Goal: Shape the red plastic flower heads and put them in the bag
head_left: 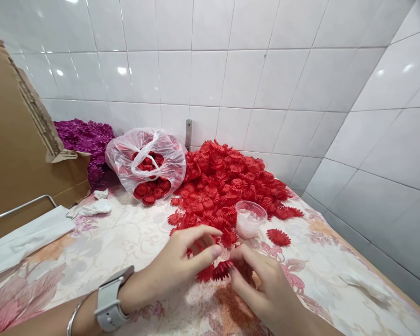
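Observation:
In the middle foreground my right hand (261,282) pinches the edge of a red fabric flower (223,269) between thumb and fingertips. My left hand (192,254) is curved over the table beside it, thumb and index finger apart. More red petals show under and behind the left thumb; whether that hand touches them is hidden. Just beyond both hands lies a big heap of red fabric flowers (227,182). A clear plastic cup (250,219) with a whitish-pink content stands at the heap's front, and one loose red flower (278,237) lies to its right.
A translucent plastic bag (121,156) of red flowers leans left of the heap. Purple flowers (91,140) are piled behind a cardboard box (28,154). Crumpled tissue (94,207) and white paper (28,240) lie at left on the floral tablecloth (133,242). White tiled walls (210,70) border the table.

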Motion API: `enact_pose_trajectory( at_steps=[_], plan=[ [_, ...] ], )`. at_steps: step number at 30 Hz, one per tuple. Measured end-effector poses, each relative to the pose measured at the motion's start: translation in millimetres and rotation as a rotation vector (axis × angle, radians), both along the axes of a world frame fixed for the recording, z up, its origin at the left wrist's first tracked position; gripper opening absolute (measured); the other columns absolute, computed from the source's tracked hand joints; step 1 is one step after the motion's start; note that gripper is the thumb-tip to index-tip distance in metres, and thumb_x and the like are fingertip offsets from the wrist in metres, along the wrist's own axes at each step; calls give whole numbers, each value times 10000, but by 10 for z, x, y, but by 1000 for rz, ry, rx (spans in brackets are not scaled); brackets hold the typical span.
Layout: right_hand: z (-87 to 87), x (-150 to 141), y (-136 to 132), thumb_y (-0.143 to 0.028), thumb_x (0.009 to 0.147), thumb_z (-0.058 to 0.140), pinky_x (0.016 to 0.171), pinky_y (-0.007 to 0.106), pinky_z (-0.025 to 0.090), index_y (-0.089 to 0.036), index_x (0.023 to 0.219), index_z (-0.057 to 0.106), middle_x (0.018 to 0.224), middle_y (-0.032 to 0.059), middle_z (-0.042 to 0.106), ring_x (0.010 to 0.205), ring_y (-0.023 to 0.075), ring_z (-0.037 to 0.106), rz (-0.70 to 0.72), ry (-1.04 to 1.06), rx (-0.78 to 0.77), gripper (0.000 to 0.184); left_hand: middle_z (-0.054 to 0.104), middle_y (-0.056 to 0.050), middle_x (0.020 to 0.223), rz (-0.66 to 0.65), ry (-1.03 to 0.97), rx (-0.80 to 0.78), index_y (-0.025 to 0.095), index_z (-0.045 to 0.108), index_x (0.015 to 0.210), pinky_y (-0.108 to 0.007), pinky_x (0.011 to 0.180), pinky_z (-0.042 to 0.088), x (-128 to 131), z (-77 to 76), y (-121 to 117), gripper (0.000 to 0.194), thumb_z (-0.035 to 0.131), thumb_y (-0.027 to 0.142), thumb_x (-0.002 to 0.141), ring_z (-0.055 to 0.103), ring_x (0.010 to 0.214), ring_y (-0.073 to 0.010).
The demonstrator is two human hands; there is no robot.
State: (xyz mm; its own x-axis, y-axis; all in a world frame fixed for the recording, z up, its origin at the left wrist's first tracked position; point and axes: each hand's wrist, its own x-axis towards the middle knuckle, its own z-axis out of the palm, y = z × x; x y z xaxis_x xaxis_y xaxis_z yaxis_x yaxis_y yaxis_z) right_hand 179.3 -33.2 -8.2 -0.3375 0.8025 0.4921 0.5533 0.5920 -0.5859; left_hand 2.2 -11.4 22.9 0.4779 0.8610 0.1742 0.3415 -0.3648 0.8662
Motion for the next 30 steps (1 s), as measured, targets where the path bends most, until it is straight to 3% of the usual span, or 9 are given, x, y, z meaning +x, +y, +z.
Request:
enact_pose_trajectory(
  at_steps=[2,5,8,12,16,21,27,30],
  plan=[
    [-33,-1,-13,-110,764,396,450,219,354,-183,726,497,553,-29,492,450,106,450,58,-67,148,131,646,-19,954,69,37,153,216,614,984,-256,787,414,-36,62,63,217,510,338,839,570,887,-173],
    [-70,-18,-37,-86,745,380,464,235,355,-172,738,510,563,0,527,475,123,476,138,-139,294,156,643,-25,940,58,128,346,205,636,893,-271,815,404,-17,172,195,160,502,278,848,564,884,-173],
    [-94,-33,-52,-94,747,361,460,243,350,-174,742,513,554,10,541,473,134,483,142,-158,310,173,636,-38,914,-40,244,562,182,652,824,-275,828,404,148,317,364,160,506,246,846,541,897,-173],
    [-106,-26,-52,-97,751,345,489,244,367,-184,755,508,590,22,574,510,141,519,153,-159,272,185,612,-56,993,-126,479,813,172,672,771,-289,877,386,559,491,618,219,470,188,853,466,1004,-195],
    [-106,-13,-41,-102,751,349,503,245,378,-182,759,499,612,34,584,531,145,528,174,-140,286,170,604,-82,984,-169,678,752,157,696,683,-317,831,406,933,528,841,161,557,123,757,460,1008,-235],
    [-120,-29,-36,-116,752,351,486,236,382,-192,736,490,604,29,574,515,143,504,199,-151,269,160,610,-92,900,-198,783,633,147,690,648,-302,730,435,1090,448,989,25,668,138,654,483,967,-252],
    [-118,-33,-49,-127,767,347,502,239,397,-192,736,490,628,35,589,540,149,521,203,-161,185,159,582,-64,1072,-244,850,526,155,593,972,-392,812,465,1122,355,1056,177,531,267,851,555,953,-194],
    [-109,-33,-52,-136,771,349,511,243,400,-191,753,491,649,37,596,552,150,526,197,-164,169,154,574,-68,1109,-278,877,456,167,568,1055,-376,787,492,1173,325,1090,230,505,286,869,578,924,-191]
  ],
)
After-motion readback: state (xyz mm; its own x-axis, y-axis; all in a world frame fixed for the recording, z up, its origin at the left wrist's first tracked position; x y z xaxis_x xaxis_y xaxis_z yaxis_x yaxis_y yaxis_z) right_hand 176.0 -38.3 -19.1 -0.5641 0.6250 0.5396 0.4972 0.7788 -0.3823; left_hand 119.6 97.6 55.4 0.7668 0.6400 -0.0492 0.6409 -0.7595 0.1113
